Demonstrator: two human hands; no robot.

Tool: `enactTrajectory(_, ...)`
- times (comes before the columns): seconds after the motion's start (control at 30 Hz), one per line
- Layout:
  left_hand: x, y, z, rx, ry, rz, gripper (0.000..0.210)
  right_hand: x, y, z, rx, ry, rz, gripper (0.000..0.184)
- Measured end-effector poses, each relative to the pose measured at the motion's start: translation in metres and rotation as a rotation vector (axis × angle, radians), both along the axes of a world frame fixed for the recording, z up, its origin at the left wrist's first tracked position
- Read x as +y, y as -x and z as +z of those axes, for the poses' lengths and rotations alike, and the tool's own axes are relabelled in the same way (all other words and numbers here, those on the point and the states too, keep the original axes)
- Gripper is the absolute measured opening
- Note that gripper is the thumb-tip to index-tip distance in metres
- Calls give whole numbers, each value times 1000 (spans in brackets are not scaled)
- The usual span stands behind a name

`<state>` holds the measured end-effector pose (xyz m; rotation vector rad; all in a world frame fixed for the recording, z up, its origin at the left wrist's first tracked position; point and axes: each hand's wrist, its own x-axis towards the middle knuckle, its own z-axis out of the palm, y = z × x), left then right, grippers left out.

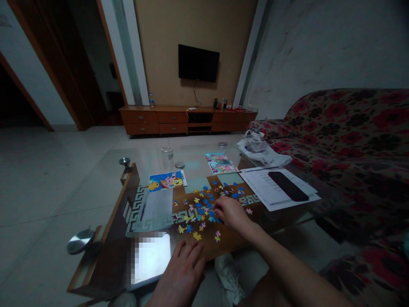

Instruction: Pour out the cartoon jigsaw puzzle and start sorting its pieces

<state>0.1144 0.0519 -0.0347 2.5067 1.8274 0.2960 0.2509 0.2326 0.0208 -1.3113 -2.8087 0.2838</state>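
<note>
Loose jigsaw puzzle pieces [197, 236] in blue, yellow and pink lie scattered over the middle of the glass table [150, 225]. My right hand [232, 214] reaches in from the right, low over the right part of the scatter. Its fingers are curled together and pointing left; whatever may be between the fingertips is hidden. Near the table's front edge rests my left hand [185, 268], palm down, fingers stretched and slightly bent, close to a lit tablet-like screen [153, 258]. Behind the pieces lies a cartoon picture card [168, 181], and a second colourful card [221, 163] is farther right.
White papers [255, 187] with a black phone-like object [287, 186] on top lie at the right. A glass jar [167, 157], a round lid [179, 164], another glass [223, 149] and a plastic bag [260, 149] stand farther back. A floral sofa [351, 123] flanks the table.
</note>
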Motion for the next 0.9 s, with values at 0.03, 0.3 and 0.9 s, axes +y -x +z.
enactTrajectory(0.03,0,0,-1,5,-4,-5,24,-2,6,-1,10,-6,19,18)
enactTrajectory(0.3,-5,1,-4,-1,-97,-13,26,-11,48,-8,-25,-45,-4,15)
enactTrajectory(0.9,-9,26,6,-456,-127,251,36,-32,67,-5,308,136,78,18)
